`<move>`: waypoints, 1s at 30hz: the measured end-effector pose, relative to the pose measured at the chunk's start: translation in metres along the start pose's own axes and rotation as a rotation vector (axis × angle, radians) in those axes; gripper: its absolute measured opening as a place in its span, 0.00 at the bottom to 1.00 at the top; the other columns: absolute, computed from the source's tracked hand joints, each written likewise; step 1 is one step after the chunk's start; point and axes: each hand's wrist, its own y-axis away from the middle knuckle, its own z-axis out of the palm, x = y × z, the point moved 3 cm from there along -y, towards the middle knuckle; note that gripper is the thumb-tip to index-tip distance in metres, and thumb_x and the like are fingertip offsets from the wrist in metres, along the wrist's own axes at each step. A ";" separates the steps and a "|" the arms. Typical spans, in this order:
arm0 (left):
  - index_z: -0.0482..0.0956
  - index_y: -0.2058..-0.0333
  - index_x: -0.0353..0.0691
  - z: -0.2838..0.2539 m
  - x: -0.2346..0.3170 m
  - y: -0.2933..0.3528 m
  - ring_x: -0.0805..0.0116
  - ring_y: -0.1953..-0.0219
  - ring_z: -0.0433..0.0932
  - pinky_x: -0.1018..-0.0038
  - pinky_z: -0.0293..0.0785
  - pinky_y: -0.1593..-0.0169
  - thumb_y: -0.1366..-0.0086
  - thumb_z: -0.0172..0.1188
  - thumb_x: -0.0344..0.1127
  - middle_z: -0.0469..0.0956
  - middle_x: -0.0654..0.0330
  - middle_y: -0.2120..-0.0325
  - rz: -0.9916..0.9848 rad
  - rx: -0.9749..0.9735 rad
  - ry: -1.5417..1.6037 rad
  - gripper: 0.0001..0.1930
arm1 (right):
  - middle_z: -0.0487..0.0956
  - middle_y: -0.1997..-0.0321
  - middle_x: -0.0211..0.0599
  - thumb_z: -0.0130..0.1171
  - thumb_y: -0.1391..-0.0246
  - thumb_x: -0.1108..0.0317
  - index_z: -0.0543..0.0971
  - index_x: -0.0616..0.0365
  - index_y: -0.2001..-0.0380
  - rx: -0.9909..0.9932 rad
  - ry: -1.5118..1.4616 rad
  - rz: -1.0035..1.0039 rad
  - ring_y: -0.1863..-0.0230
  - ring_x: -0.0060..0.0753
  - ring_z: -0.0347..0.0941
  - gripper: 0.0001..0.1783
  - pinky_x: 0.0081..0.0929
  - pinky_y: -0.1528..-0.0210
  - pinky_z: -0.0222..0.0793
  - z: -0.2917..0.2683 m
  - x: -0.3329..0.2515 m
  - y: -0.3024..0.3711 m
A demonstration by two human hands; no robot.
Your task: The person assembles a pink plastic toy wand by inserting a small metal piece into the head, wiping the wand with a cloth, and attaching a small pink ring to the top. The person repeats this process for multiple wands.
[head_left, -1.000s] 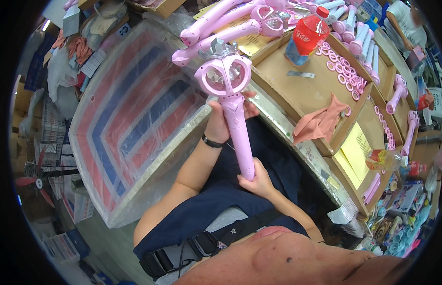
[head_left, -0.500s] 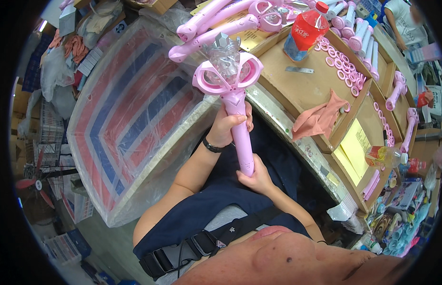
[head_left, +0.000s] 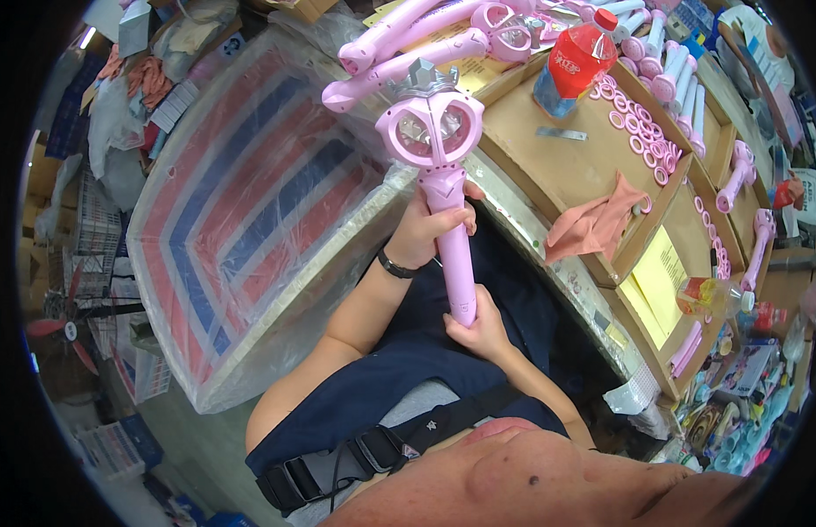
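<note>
parts of the pink wand's handle are hidden by the hands.

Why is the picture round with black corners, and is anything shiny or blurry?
Head view: a wide fisheye lens gives the round picture and dark corners; head view: the plastic has pale, shiny streaks, and a light glows white at upper left; head view: the wand looks fairly sharp, while the fan near the left rim looks softer.
</note>
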 end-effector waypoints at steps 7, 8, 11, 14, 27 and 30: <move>0.66 0.53 0.35 0.002 0.002 -0.001 0.70 0.68 0.75 0.70 0.74 0.62 0.44 0.62 0.38 0.73 0.56 0.63 0.047 -0.125 0.076 0.23 | 0.71 0.59 0.47 0.63 0.60 0.65 0.68 0.62 0.53 0.009 0.029 -0.041 0.59 0.47 0.71 0.29 0.35 0.57 0.68 -0.001 0.003 0.004; 0.66 0.51 0.35 -0.002 0.007 -0.004 0.70 0.67 0.75 0.71 0.73 0.62 0.46 0.62 0.46 0.72 0.56 0.62 0.080 -0.078 0.100 0.28 | 0.71 0.58 0.48 0.63 0.60 0.65 0.68 0.61 0.52 0.004 0.035 -0.055 0.59 0.48 0.71 0.29 0.35 0.57 0.68 -0.002 0.003 0.005; 0.63 0.46 0.34 -0.013 0.019 -0.014 0.68 0.62 0.74 0.70 0.70 0.55 0.61 0.57 0.77 0.72 0.56 0.59 0.152 0.051 0.138 0.54 | 0.72 0.61 0.42 0.64 0.59 0.67 0.69 0.61 0.53 0.022 0.109 -0.126 0.61 0.37 0.71 0.28 0.30 0.58 0.68 -0.006 0.001 0.005; 0.60 0.43 0.34 -0.003 0.017 -0.021 0.67 0.60 0.74 0.68 0.68 0.50 0.63 0.60 0.76 0.72 0.55 0.58 0.165 -0.253 0.605 0.58 | 0.73 0.58 0.39 0.66 0.58 0.67 0.68 0.61 0.50 -0.156 -0.167 -0.044 0.57 0.32 0.71 0.30 0.28 0.54 0.67 -0.005 0.001 0.003; 0.58 0.45 0.34 -0.018 0.056 -0.019 0.68 0.45 0.66 0.71 0.64 0.43 0.40 0.60 0.28 0.62 0.54 0.47 0.591 0.385 -0.531 0.27 | 0.69 0.53 0.52 0.60 0.58 0.66 0.66 0.59 0.49 0.144 0.340 0.039 0.60 0.58 0.73 0.29 0.44 0.59 0.71 -0.028 -0.042 0.009; 0.58 0.46 0.32 -0.015 0.056 -0.021 0.68 0.47 0.67 0.72 0.66 0.44 0.41 0.62 0.28 0.64 0.52 0.49 0.580 0.392 -0.511 0.28 | 0.70 0.54 0.52 0.60 0.58 0.66 0.66 0.60 0.49 0.186 0.358 0.038 0.60 0.59 0.72 0.30 0.43 0.59 0.71 -0.027 -0.038 0.009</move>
